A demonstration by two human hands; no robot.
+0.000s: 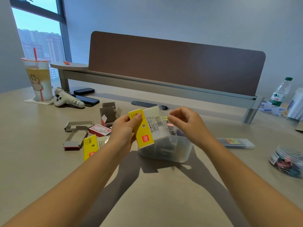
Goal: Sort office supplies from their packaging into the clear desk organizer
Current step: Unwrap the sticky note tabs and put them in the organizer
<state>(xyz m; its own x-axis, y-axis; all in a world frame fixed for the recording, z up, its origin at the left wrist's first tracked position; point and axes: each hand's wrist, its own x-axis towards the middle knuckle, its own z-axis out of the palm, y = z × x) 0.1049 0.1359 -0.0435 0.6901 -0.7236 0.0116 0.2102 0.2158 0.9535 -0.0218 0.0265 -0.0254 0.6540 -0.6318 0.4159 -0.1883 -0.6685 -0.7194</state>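
Above desk (49, 161), hands gripping packet (148, 128)

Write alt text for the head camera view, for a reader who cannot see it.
A person's left hand grips a yellow-and-white packet above a clear desk organizer while the right hand pinches the packet's clear end. Opened cardboard boxes lie to the left on the desk.
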